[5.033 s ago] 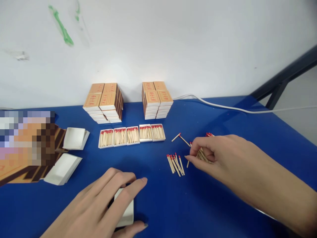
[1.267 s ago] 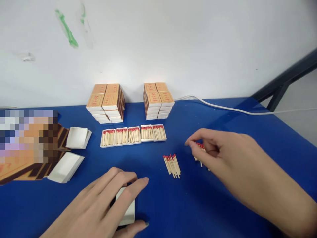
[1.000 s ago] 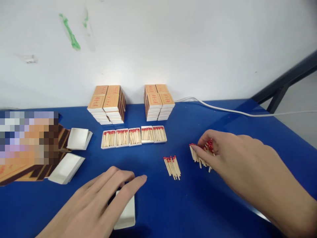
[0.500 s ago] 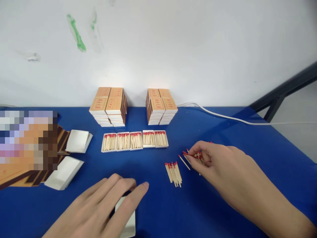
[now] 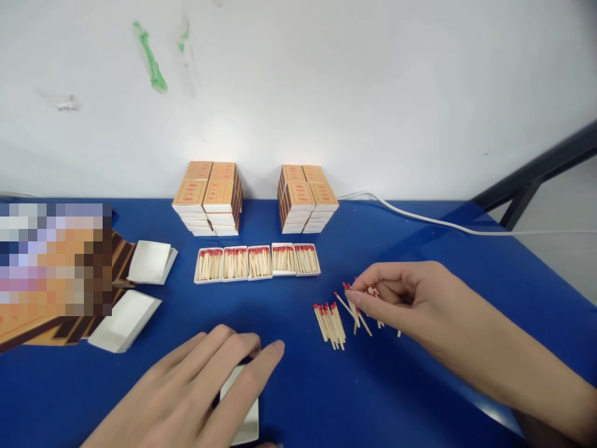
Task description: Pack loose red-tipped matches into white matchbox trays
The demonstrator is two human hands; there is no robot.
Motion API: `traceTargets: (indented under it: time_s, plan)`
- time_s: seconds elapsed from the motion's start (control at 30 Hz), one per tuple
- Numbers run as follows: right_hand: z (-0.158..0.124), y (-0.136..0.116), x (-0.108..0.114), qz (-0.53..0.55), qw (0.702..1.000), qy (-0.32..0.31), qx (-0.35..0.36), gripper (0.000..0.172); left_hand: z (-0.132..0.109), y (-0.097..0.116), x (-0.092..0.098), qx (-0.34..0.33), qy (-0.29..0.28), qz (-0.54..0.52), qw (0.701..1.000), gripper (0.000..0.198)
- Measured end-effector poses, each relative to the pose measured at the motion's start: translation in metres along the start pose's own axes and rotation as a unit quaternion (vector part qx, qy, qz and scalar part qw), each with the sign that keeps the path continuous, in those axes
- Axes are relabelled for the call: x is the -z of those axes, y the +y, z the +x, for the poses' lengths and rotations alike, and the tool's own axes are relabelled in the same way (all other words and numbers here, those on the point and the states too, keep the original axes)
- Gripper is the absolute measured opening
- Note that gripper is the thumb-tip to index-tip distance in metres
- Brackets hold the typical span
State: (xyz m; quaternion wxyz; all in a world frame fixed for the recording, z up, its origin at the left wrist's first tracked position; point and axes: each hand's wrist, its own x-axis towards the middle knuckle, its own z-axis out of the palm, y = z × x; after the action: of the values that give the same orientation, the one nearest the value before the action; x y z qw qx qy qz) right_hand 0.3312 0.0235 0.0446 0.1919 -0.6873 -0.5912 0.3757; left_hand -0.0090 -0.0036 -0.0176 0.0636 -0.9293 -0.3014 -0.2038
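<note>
At seven o'clock the left hand [image 5: 200,389], grip spread wide, half hides a smooth white tray [image 5: 250,424], and at four the right hand [image 5: 410,298], grip narrow, perhaps pinching, masks some slim wooden matches [image 5: 347,309], boxy cardboard stacks [image 5: 299,195] at twelve.

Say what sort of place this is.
Likely an indoor tabletop workstation: a blue table against a white wall, bearing stacked matchboxes and a row of match-filled trays.
</note>
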Motion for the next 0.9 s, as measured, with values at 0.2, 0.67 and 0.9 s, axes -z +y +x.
traceTargets:
  time_s: [0.2,0.67,0.9]
  plan:
    - [-0.001,0.001,-0.012,-0.019,1.0,-0.022,0.002,0.048,0.011,-0.002,0.009,-0.036,0.002,0.003,0.999,0.048]
    - [0.002,0.0,-0.015,-0.017,0.999,-0.02,0.019,0.042,0.006,0.001,0.008,-0.022,-0.002,0.011,1.0,0.049]
    - [-0.001,-0.002,-0.014,-0.022,0.999,-0.019,0.017,0.04,-0.004,0.002,0.001,-0.019,-0.015,0.004,1.0,0.052]
